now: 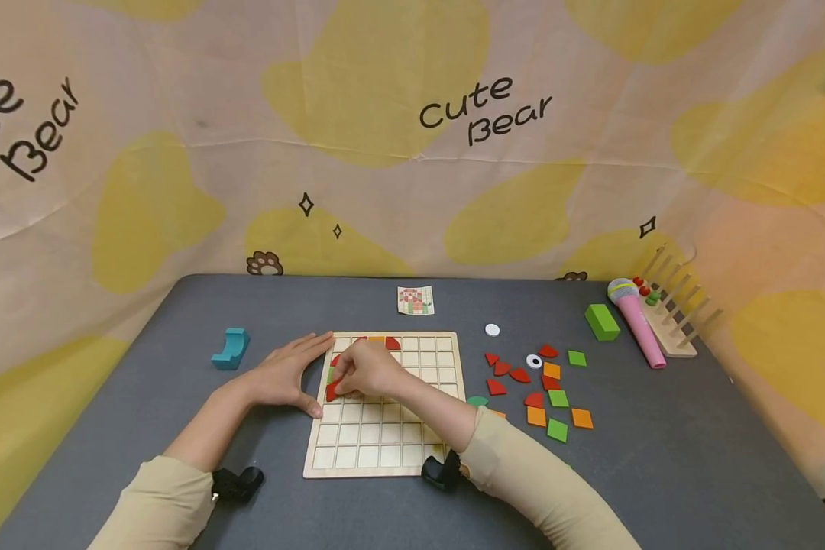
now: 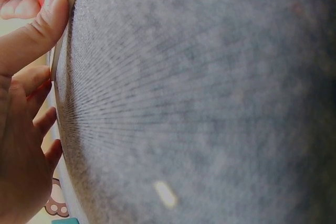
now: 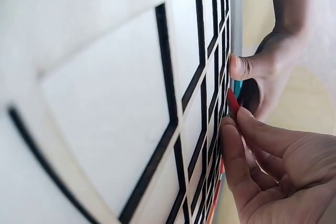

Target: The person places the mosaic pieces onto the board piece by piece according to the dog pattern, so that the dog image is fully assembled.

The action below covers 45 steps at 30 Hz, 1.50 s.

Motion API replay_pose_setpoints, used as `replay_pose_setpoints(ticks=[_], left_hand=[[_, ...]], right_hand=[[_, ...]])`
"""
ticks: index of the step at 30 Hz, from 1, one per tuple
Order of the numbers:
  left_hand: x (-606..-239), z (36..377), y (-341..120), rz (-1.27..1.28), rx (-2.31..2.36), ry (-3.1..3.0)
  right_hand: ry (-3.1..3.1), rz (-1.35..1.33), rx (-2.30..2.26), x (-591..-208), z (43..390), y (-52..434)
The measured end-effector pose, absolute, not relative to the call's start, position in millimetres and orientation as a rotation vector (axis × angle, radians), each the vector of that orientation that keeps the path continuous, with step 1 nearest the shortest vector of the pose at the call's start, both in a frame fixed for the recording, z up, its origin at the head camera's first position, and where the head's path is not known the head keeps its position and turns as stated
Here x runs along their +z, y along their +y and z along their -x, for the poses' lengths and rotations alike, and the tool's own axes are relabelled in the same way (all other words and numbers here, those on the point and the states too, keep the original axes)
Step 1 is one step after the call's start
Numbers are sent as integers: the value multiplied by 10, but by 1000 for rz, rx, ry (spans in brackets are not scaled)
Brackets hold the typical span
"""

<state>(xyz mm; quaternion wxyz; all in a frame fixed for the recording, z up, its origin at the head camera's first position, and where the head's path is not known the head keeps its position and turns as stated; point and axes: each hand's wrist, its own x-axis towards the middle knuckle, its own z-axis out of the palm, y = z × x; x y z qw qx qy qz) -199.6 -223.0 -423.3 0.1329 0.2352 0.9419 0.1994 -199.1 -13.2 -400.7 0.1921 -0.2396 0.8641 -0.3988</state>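
A wooden grid board [image 1: 349, 434] lies on the table. My left hand [image 1: 280, 376] rests along its left edge, fingers straight toward the upper corner and thumb low on the side. Over the left column, my right hand [image 1: 370, 369] pinches a red tile [image 3: 233, 101] between thumb and fingertips, tilted at the board surface in the right wrist view. Just above it in that column sits a green tile [image 1: 330, 375], partly hidden by the fingers. Along the top row are an orange tile [image 1: 376, 339] and a red quarter-round tile [image 1: 393, 344].
Right of the board lie loose red, orange and green tiles [image 1: 558, 398], a white disc [image 1: 492, 330] and an eye disc [image 1: 534, 361]. A pattern card [image 1: 415, 300] is behind. Further out are a teal block [image 1: 231, 349], green block [image 1: 602, 322], pink microphone [image 1: 641, 328] and peg rack [image 1: 677, 336].
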Motion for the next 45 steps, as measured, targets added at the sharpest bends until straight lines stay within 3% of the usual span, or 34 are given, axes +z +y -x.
replay_pose_setpoints(ticks=[32, 45], left_hand=[[-4222, 2008, -2228, -666, 565, 2739], [-4225, 1997, -2196, -639, 542, 2751]], right_hand=[[2536, 782, -960, -3962, 2003, -132], [2602, 682, -1006, -3773, 2276, 499]])
